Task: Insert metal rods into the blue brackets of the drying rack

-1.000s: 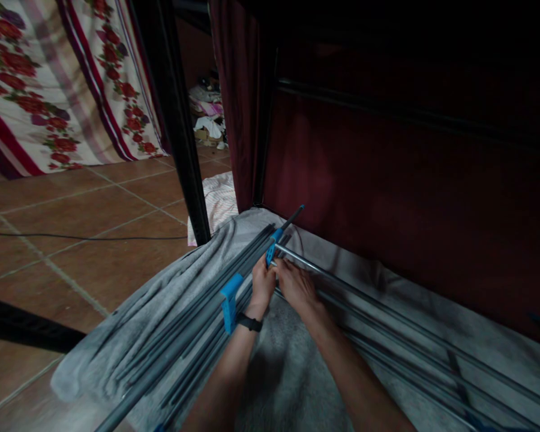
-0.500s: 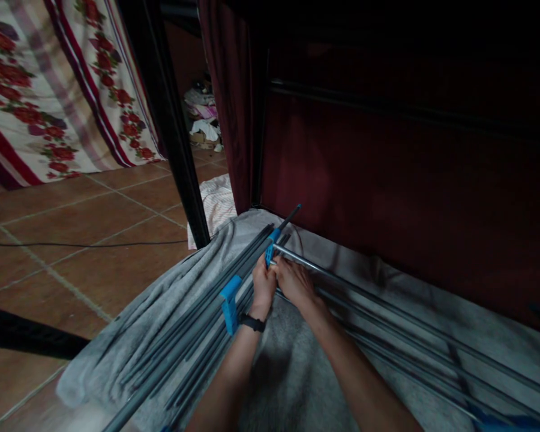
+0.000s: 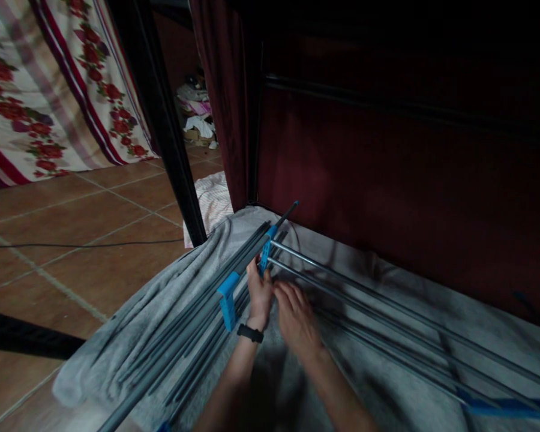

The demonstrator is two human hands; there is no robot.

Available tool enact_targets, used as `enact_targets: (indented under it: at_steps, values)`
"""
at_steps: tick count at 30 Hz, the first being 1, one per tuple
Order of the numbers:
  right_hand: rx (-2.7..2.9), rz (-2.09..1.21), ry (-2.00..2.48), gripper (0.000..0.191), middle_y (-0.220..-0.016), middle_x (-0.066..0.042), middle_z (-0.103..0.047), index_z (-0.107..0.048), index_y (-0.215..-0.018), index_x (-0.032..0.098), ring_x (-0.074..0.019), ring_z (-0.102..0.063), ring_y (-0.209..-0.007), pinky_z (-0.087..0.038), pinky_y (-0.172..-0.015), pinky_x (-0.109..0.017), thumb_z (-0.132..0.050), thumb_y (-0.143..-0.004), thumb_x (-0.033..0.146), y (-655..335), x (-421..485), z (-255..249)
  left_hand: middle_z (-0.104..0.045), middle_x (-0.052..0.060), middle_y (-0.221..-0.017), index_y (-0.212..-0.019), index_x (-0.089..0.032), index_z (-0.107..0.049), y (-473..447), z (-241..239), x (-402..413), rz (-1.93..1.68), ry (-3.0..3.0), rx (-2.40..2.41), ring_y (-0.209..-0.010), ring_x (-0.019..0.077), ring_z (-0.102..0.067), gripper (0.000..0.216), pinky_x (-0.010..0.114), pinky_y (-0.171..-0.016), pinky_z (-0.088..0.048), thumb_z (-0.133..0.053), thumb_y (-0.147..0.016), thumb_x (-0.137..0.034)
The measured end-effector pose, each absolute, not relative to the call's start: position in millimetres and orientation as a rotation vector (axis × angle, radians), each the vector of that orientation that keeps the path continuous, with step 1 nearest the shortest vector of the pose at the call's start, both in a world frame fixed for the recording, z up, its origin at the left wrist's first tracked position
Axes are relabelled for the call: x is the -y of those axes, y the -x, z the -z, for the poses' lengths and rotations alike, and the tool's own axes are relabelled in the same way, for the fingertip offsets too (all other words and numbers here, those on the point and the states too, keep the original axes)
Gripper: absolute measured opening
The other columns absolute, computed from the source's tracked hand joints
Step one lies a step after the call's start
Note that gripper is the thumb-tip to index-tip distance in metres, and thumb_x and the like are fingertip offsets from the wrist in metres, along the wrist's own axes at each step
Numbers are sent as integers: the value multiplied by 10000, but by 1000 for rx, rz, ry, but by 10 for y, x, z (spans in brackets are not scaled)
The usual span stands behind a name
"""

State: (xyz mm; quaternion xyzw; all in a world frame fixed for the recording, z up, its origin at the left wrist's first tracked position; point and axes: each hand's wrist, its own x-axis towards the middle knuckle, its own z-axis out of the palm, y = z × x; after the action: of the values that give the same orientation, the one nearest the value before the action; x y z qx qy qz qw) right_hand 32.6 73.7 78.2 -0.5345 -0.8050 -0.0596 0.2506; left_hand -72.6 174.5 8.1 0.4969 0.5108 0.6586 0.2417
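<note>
My left hand, with a dark band on its wrist, grips a blue plastic bracket fixed on a grey tube. Two metal rods run from this bracket toward the lower right. Just below the bracket, my right hand has its fingers together and curled; what lies under them is hidden. More thin rods pass behind that hand. Nearer to me, a second blue bracket sits on the same grey tube. A blue bar lies at the rods' far right ends.
Several loose grey tubes lie on a grey blanket. A black metal post rises at the left, and a dark red panel stands behind. A cable crosses the tiled floor.
My right hand has moved down, away from the bracket. The second rod's end at the bracket is now uncovered. My left hand stays at the bracket, and the view has shifted slightly.
</note>
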Motion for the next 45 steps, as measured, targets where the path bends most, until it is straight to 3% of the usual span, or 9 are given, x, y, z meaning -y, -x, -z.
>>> enact_targets:
  at_steps: [3, 8, 16, 22, 29, 45]
  values:
    - [2123, 140, 1591, 480, -1376, -89, -682, -578, -1413, 199, -203, -584, -1300, -444, -1124, -386, -406, -983, 76, -500, -462, -343, -542, 155, -1494, -1461, -188, -512, 686, 199, -1634, -1800, -1346, -1493, -1432, 291, -476, 642, 503, -1253, -327, -533, -825, -101]
    - [2001, 184, 1954, 431, -1342, -136, -696, -619, -1375, 159, -274, -613, -1275, -425, -1124, -457, -407, -1002, 125, -863, -588, -59, -635, 122, -1345, -1351, -198, -594, 616, 408, -1638, -1752, -1325, -1543, -1326, 273, -556, 593, 486, -1226, -377, -485, -790, -40]
    - [2080, 67, 2059, 375, -1158, -79, -764, -707, -1215, 239, -216, -718, -1048, -499, -898, -344, -376, -1045, 191, -983, -739, -205, -661, 105, -1279, -1310, -215, -604, 596, 383, -1600, -1703, -1356, -1578, -1268, 275, -597, 525, 478, -1188, -420, -496, -820, -63]
    - [2041, 129, 1941, 346, -1165, -86, -765, -685, -1223, 230, -211, -711, -1053, -492, -930, -352, -383, -1054, 221, -1012, -718, -357, -657, 127, -1288, -1321, -214, -582, 571, 330, -1568, -1651, -1355, -1651, -1270, 276, -603, 362, 492, -1157, -441, -460, -980, -230]
    - [2034, 223, 1837, 303, -1102, -85, -772, -675, -1192, 219, -215, -715, -1012, -498, -922, -359, -405, -1055, 210, -1018, -697, -393, -635, 151, -1418, -1398, -195, -573, 530, 306, -1531, -1713, -1296, -1570, -1375, 287, -558, 422, 494, -1210, -389, -463, -1028, -366]
    - [2146, 303, 1843, 288, -1053, -93, -760, -650, -1195, 205, -218, -709, -959, -509, -851, -358, -406, -1044, 186, -1044, -716, -409, -708, 130, -1248, -1306, -208, -645, 477, 288, -1548, -1758, -1231, -1586, -1253, 277, -629, 383, 454, -1141, -441, -444, -1047, -408]
